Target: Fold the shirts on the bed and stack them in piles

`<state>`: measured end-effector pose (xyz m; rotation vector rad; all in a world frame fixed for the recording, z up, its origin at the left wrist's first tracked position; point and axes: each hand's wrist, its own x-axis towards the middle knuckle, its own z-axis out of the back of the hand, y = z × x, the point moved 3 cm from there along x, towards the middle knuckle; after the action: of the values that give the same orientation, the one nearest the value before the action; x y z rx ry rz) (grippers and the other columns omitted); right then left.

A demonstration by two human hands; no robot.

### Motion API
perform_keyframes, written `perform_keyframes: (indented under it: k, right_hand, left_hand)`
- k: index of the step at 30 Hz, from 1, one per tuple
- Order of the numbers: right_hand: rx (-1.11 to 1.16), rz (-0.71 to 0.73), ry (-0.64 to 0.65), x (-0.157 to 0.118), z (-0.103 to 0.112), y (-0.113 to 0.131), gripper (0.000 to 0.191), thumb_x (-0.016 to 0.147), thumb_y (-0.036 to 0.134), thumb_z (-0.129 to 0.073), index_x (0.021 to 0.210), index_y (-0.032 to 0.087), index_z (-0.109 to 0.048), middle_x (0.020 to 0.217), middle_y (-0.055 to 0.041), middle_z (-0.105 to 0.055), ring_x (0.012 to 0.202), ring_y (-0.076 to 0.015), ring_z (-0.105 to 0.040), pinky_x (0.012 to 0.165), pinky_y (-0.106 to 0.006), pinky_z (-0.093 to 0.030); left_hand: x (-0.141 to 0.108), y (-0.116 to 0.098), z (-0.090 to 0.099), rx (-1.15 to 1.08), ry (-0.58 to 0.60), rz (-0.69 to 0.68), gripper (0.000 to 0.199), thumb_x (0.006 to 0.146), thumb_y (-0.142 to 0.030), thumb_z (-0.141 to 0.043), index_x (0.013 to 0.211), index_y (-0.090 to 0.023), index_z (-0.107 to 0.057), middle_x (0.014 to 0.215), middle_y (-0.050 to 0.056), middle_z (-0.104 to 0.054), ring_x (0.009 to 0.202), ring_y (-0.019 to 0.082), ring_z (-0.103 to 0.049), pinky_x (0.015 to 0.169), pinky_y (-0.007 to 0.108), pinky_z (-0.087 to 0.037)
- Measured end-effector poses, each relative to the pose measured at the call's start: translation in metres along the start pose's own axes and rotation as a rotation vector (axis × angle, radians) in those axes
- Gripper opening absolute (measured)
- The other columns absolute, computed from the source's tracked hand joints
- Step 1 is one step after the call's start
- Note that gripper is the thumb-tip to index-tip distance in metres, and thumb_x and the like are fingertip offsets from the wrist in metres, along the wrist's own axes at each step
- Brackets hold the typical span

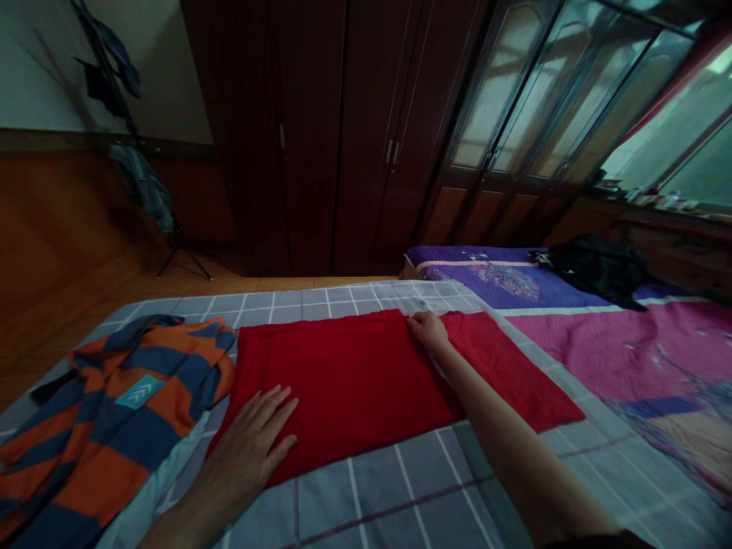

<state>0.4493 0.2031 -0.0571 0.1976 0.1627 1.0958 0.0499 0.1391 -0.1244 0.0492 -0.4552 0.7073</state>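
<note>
A red cloth garment (337, 389) lies folded in a long flat shape on the grey checked bedsheet (394, 496). My left hand (255, 438) rests on its near left part, palm down with the fingers stretched out. At the far edge, right of the middle, my right hand (428, 330) has its fingers closed on the red garment. Beneath my right forearm the cloth divides into a broad left part and a smaller right part. Which kind of garment it is does not show.
An orange and blue checked garment (108, 435) lies crumpled on the left. To the right, a purple and pink bedspread (577, 335) carries a black garment (600, 267). Dark wardrobes (343, 137) stand beyond the bed, with a clothes stand (177, 229) at the back left.
</note>
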Motion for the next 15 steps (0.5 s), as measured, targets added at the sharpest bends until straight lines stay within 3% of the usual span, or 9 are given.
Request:
perform_keyframes:
  k: [5, 15]
  right_hand:
    - [0.051, 0.029, 0.046, 0.008, 0.001, -0.008, 0.031, 0.091, 0.036, -0.055, 0.114, 0.016, -0.057, 0.113, -0.0066, -0.059, 0.095, -0.0202, -0.059, 0.081, -0.039, -0.051]
    - [-0.006, 0.002, 0.04, -0.003, -0.006, -0.004, 0.029, 0.091, 0.035, -0.055, 0.113, 0.016, -0.057, 0.113, -0.007, -0.059, 0.096, -0.0196, -0.059, 0.082, -0.04, -0.051]
  left_hand:
    - [-0.002, 0.001, -0.002, 0.039, 0.012, -0.011, 0.044, 0.09, -0.04, -0.049, 0.133, -0.028, -0.05, 0.137, 0.005, -0.051, 0.125, 0.025, -0.048, 0.104, 0.044, -0.039]
    - [-0.004, 0.006, -0.005, 0.015, -0.036, -0.029, 0.046, 0.089, -0.043, -0.05, 0.132, -0.027, -0.05, 0.136, 0.005, -0.053, 0.123, 0.026, -0.05, 0.103, 0.044, -0.041]
